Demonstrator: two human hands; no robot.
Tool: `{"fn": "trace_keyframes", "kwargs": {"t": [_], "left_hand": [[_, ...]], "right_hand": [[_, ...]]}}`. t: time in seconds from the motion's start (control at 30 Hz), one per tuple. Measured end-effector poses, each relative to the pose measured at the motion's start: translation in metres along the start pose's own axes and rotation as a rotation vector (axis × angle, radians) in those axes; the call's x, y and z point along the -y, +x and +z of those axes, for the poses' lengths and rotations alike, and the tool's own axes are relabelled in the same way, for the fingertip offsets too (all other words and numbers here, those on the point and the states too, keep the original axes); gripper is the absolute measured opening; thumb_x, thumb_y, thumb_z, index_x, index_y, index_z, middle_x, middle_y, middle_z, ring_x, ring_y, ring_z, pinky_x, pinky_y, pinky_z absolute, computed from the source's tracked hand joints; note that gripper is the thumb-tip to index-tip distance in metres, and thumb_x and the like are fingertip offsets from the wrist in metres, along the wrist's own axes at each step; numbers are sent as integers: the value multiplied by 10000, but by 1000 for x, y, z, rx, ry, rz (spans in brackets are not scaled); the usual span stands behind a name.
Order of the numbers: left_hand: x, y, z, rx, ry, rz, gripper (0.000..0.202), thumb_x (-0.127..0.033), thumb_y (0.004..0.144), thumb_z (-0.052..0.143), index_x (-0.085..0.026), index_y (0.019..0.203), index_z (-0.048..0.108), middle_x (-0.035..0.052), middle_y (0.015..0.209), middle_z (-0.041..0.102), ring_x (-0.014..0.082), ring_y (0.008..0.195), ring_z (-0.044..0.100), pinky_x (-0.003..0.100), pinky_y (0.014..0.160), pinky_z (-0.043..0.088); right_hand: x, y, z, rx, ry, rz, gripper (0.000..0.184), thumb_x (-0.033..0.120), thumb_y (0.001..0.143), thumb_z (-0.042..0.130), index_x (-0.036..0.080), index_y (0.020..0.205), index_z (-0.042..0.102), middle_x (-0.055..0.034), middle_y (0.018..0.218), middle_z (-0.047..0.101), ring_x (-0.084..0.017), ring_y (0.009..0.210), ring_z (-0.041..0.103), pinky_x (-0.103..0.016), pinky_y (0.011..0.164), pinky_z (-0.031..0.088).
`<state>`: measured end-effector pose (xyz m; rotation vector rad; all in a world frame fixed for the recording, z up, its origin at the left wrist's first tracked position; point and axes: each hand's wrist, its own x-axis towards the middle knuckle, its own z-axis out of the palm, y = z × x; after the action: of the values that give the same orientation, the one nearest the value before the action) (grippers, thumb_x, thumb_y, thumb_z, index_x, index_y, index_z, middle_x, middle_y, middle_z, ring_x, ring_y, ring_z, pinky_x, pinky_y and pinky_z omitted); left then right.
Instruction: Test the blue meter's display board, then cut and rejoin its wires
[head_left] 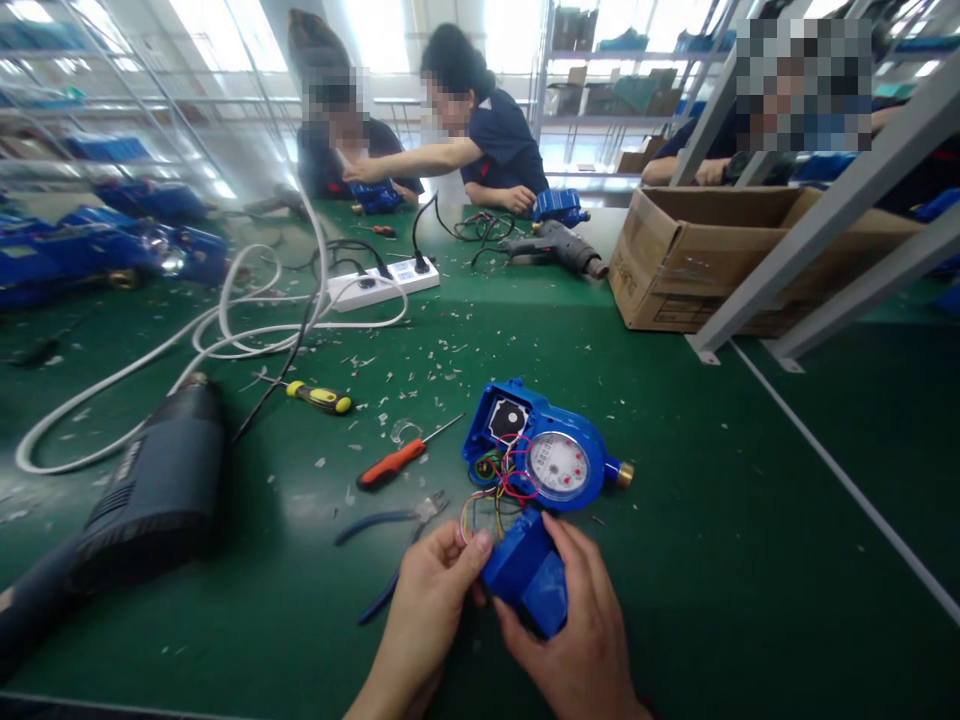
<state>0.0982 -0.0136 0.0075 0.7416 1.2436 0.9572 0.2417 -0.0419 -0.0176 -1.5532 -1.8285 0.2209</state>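
Note:
A blue water meter [592,455] lies on the green table just beyond my hands, its round dial facing up and a brass fitting at its right end. The box part on its left is uncovered, showing a black round part and a tangle of thin coloured wires [499,500]. My right hand [581,620] is wrapped round a blue plastic cover [536,575], which is tilted above the table. At the cover's left edge, my left hand [431,600] is closed, with thumb and fingers pinched where the wires run down. The wire ends are hidden by the fingers.
Pliers [397,515], an orange screwdriver [394,465] and a yellow screwdriver [319,397] lie left. A heat gun [161,490] is nearer. Behind are a power strip [382,283], another heat gun [559,248], a cardboard box [675,270] and metal posts [795,220]. Co-workers sit opposite.

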Motion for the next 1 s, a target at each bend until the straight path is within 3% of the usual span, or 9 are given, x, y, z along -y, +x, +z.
{"fn": "trace_keyframes", "kwargs": {"t": [0.1,0.27,0.47,0.63,0.73,0.8,0.9,1.0], "left_hand": [[0,2,0,25,-15,-26,305,-403,753,631,-144,637,518,-31,531,519,64,456,421,167,462,348],[-8,-3,-6,22,1,-20,241,-347,725,677,-146,815,580,7,716,622,103,597,548,196,567,446],[-11,-9,-12,11,60,32,197,-335,785,615,-144,826,637,18,722,637,108,645,568,194,633,452],[-2,-9,-11,-61,-33,13,228,-325,756,650,-143,890,625,42,774,667,119,666,586,206,648,463],[2,-8,-10,-119,-98,34,257,-301,730,681,-145,919,604,31,768,664,115,664,590,201,641,464],[3,-9,-10,-148,-99,60,273,-298,725,687,-141,931,603,27,772,662,111,673,593,195,650,465],[4,-9,-10,-164,-77,80,316,-303,720,690,-132,967,592,36,792,664,120,703,604,200,674,475],[4,-9,-8,-172,-82,136,378,-283,704,704,-152,1017,536,28,828,654,127,743,616,206,698,489]], "right_hand": [[-1,0,0,-1,8,3,694,335,692,658,100,1279,372,-179,1131,525,-309,1033,530,-452,819,506],[-3,-1,0,25,21,19,704,334,702,661,108,1293,353,-177,1146,515,-306,1040,523,-452,824,501],[-4,-2,-1,69,7,64,714,390,728,657,149,1316,330,-162,1182,505,-311,1057,508,-484,849,476],[-4,-1,-3,166,-5,107,714,432,747,639,163,1324,314,-157,1221,493,-319,1076,502,-481,849,478],[-2,0,-7,129,7,96,721,461,741,636,138,1309,331,-170,1209,494,-322,1078,503,-478,850,477],[0,2,-11,44,32,53,665,438,762,617,120,1286,359,-176,1184,505,-313,1067,509,-467,845,474],[4,9,-20,-76,99,-90,437,275,809,585,142,1204,451,-137,1087,565,-266,1014,533,-418,831,466],[11,23,-26,-35,157,-198,244,153,821,560,189,1062,562,-74,952,620,-207,877,573,-350,760,470]]}}
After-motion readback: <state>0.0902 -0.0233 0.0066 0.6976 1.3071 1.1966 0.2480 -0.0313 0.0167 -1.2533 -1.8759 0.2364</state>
